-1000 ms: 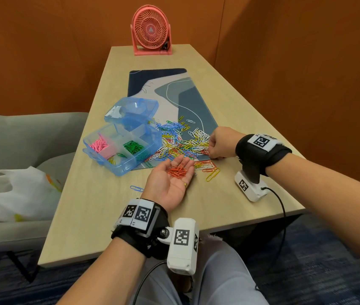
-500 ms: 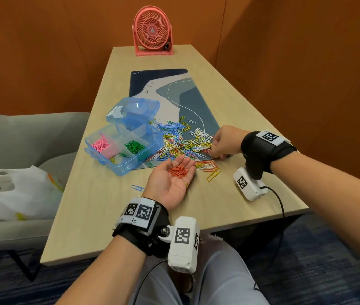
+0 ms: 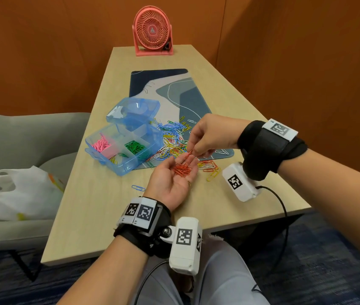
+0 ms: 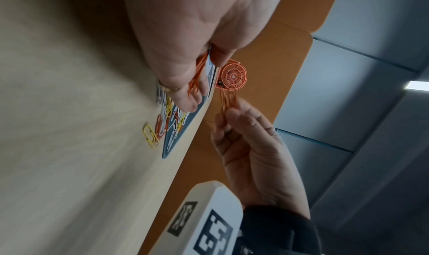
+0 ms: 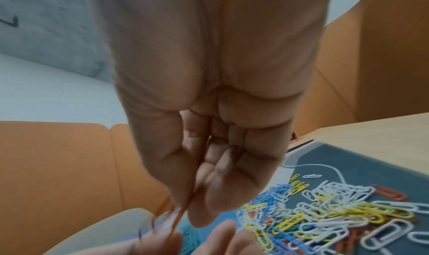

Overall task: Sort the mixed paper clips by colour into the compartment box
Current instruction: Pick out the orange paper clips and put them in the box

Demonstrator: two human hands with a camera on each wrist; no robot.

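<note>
My left hand (image 3: 174, 179) lies palm up on the table, fingers relaxed, with a small heap of orange paper clips (image 3: 182, 169) in it. Just above its fingertips my right hand (image 3: 209, 137) pinches a few more orange clips (image 3: 189, 153) between thumb and fingers; these clips (image 4: 228, 99) hang from the fingertips in the left wrist view. The mixed pile (image 3: 174, 142) of blue, yellow, white and orange clips lies on the mat beyond my hands. The clear blue compartment box (image 3: 121, 167) stands to the left, with pink clips (image 3: 101, 145) and green clips (image 3: 134, 147) in separate compartments.
The box's lid (image 3: 134, 111) stands open behind it. A patterned desk mat (image 3: 170, 89) runs up the table to a pink fan (image 3: 152, 31). Stray clips lie near my hands: a blue one (image 3: 138, 187), a large yellow one (image 3: 213, 175). A white bag (image 3: 16, 194) sits on the grey chair at left.
My right hand has lifted off the right edge of the pile and come left over my left palm, with orange clips pinched in it. The left hand has stayed put.
</note>
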